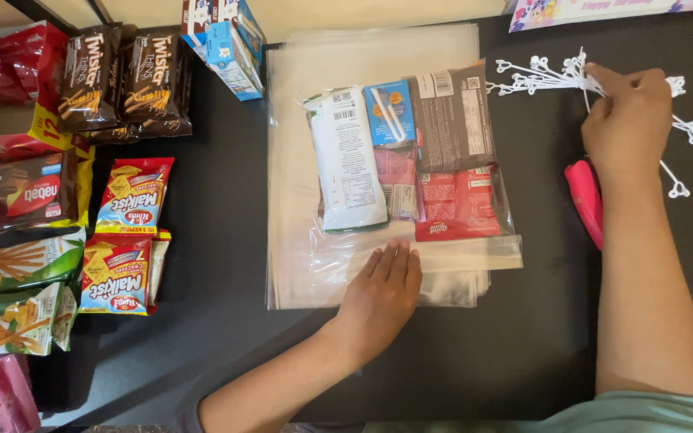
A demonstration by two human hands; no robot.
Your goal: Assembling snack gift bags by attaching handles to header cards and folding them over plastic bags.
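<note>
Left hand (380, 290) pressed flat, fingers spread, on the near edge of the filled clear bag (411, 160) at centre; right hand (629, 120) pinches 1 white tie (547, 76) far right, best drawn singly.

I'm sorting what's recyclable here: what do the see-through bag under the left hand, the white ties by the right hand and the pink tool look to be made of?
The clear bag looks like thin glossy plastic film: see-through, wrinkled, catching glare. The white ties seem to be thin wire or plastic strips with looped ends; which one cannot be told. The pink tool appears to be smooth hard plastic with a slight shine.
</note>
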